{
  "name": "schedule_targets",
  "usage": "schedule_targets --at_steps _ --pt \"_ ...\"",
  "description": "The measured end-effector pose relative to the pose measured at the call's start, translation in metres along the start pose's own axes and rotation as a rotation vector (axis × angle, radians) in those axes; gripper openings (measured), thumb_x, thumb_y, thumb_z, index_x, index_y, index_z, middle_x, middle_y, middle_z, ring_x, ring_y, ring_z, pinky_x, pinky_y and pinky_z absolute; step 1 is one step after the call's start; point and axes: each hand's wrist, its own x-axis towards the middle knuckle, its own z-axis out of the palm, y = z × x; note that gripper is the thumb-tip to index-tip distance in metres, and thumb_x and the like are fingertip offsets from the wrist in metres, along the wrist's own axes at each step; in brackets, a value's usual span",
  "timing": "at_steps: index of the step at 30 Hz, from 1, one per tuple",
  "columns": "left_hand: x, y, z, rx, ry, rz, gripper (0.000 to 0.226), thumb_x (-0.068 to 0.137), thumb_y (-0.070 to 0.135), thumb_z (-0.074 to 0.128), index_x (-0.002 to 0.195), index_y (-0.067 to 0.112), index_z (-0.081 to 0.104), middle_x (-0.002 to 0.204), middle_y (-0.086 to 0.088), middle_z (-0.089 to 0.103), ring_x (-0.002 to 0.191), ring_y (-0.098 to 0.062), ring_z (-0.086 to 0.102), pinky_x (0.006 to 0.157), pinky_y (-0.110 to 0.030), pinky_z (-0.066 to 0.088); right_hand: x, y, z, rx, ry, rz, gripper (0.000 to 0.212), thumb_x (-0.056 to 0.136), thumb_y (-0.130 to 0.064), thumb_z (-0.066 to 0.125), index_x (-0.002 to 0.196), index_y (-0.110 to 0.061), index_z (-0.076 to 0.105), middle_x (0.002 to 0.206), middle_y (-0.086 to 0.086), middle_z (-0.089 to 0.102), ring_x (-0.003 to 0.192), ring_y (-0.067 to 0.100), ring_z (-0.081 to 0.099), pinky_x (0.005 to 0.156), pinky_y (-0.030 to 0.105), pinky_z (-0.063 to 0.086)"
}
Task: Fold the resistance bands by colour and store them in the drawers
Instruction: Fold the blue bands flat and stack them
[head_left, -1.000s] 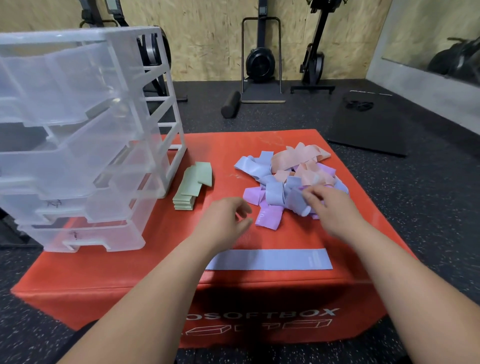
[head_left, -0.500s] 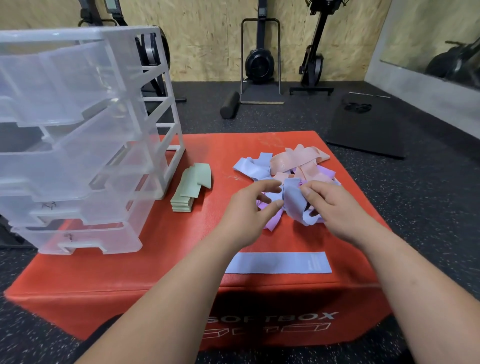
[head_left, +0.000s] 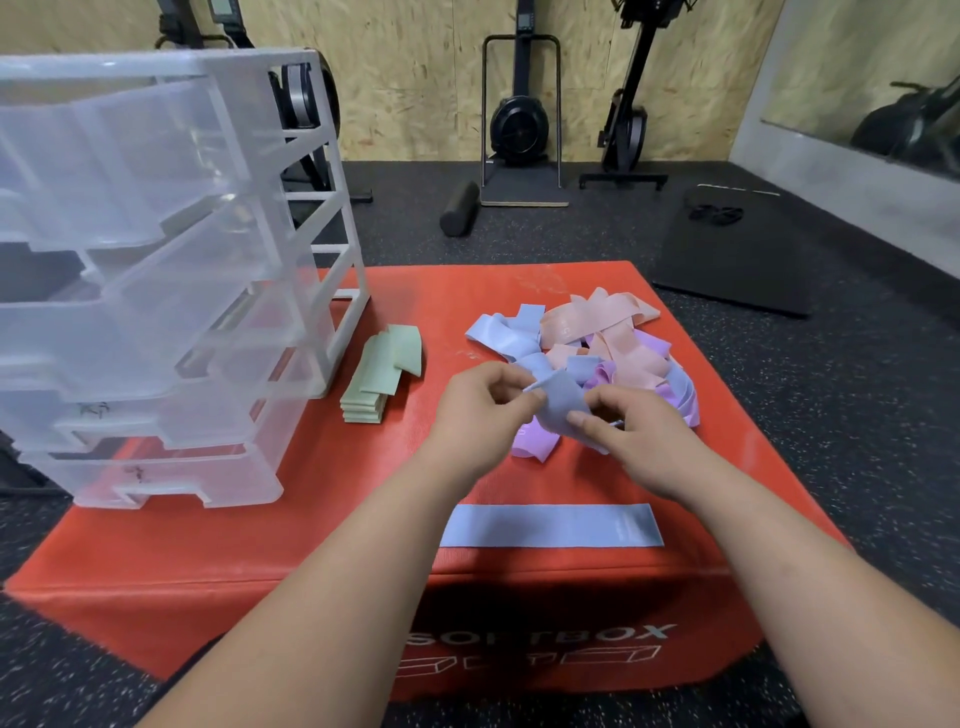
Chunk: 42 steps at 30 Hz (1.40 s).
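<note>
A blue resistance band (head_left: 558, 408) is pinched between my left hand (head_left: 480, 410) and my right hand (head_left: 631, 434), lifted just over the near edge of a loose pile of blue, pink and purple bands (head_left: 608, 348). Another blue band (head_left: 550, 525) lies flat and straight near the front edge of the red soft box (head_left: 260, 545). Several folded green bands (head_left: 382, 374) sit stacked beside a clear plastic drawer unit (head_left: 156, 280) on the box's left side, its drawers pulled partly out.
The red box stands on a dark speckled gym floor. Behind it are a black foam roller (head_left: 460, 208), rowing machines (head_left: 519, 119) against a wooden wall, and a black mat (head_left: 737, 249) at the right.
My left hand came over from the box's middle to the pile and joined my right hand on a blue band. Both hands have lifted it slightly off the pile.
</note>
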Motion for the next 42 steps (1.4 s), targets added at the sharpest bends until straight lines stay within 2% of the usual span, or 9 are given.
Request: schedule_targets --at_steps 4,8,13,18,23,30,32,35,42 --pt "-0.001 0.003 -0.008 -0.063 -0.061 -0.024 0.014 0.098 0.022 0.074 0.111 0.017 0.075 0.097 -0.015 0.076 0.077 -0.009 0.068 0.075 -0.03 0.055 0.005 -0.001 0.003 -0.052 0.014 -0.045 0.021 0.102 -0.032 0.065 0.082 -0.026 0.064 0.065 -0.016 0.053 0.061 0.003 0.043 0.062 0.029 0.036" --pt "-0.005 0.002 -0.011 -0.04 -0.07 0.037 0.011 0.101 0.022 0.071 0.101 0.012 0.076 0.077 0.0 0.07 0.067 -0.003 0.06 0.067 -0.02 0.051 0.005 -0.003 0.007 -0.109 -0.025 -0.081 0.017 0.099 -0.035 0.068 0.084 -0.029 0.062 0.069 -0.012 0.058 0.065 0.006 0.048 0.065 0.034 0.041" --pt "-0.003 0.001 -0.022 -0.083 0.067 0.068 0.012 0.102 0.024 0.07 0.098 0.014 0.076 0.091 -0.022 0.072 0.073 -0.013 0.059 0.071 -0.034 0.054 0.001 0.007 0.002 -0.266 -0.037 -0.026 0.028 0.085 -0.032 0.083 0.078 -0.031 0.055 0.075 -0.008 0.058 0.072 0.012 0.052 0.064 0.032 0.041" --pt "-0.002 -0.01 -0.041 -0.075 0.194 0.041 0.015 0.1 0.032 0.072 0.09 0.021 0.074 0.078 0.001 0.065 0.071 -0.012 0.056 0.073 -0.037 0.052 -0.006 0.03 -0.014 -0.468 -0.016 0.067 0.023 0.087 -0.031 0.079 0.085 -0.028 0.056 0.077 -0.011 0.057 0.073 0.012 0.054 0.061 0.031 0.039" --pt "-0.007 -0.021 -0.053 0.013 0.274 0.021 0.021 0.101 0.03 0.07 0.087 0.015 0.07 0.072 0.004 0.057 0.066 -0.012 0.051 0.062 -0.03 0.043 -0.012 0.038 -0.026 -0.619 0.064 0.092 0.017 0.087 -0.035 0.078 0.091 -0.032 0.062 0.08 -0.009 0.064 0.078 0.023 0.058 0.064 0.036 0.046" --pt "-0.019 -0.032 -0.074 0.065 0.294 -0.02 0.02 0.099 0.03 0.072 0.086 0.016 0.07 0.071 0.005 0.058 0.065 -0.011 0.05 0.066 -0.035 0.045 -0.022 0.034 -0.044 -0.326 0.17 0.145 0.009 0.088 -0.027 0.081 0.091 -0.032 0.074 0.082 -0.018 0.072 0.078 0.006 0.064 0.068 0.028 0.046" --pt "-0.022 -0.036 -0.08 0.073 0.293 -0.045 0.016 0.098 0.03 0.074 0.088 0.017 0.071 0.074 0.003 0.063 0.067 -0.012 0.055 0.07 -0.036 0.048 -0.026 0.029 -0.045 -0.147 0.203 0.171 0.01 0.088 -0.022 0.083 0.093 -0.027 0.076 0.085 -0.011 0.076 0.074 0.008 0.064 0.067 0.025 0.05" --pt "-0.027 -0.043 -0.087 0.108 0.264 -0.091 0.013 0.094 0.029 0.077 0.09 0.018 0.072 0.075 0.001 0.068 0.069 -0.012 0.061 0.072 -0.036 0.052 -0.036 0.025 -0.045 0.087 0.235 0.258 0.018 0.087 -0.017 0.085 0.103 -0.021 0.076 0.089 0.008 0.077 0.068 0.017 0.066 0.074 0.04 0.059" --pt "-0.045 -0.055 -0.101 0.248 0.133 -0.215 0.018 0.089 0.026 0.083 0.079 0.015 0.074 0.068 0.004 0.068 0.066 -0.014 0.06 0.066 -0.033 0.052 -0.05 0.034 -0.039 0.12 0.18 0.427 0.028 0.077 -0.029 0.093 0.098 -0.015 0.079 0.088 0.015 0.078 0.071 0.02 0.066 0.069 0.032 0.052"
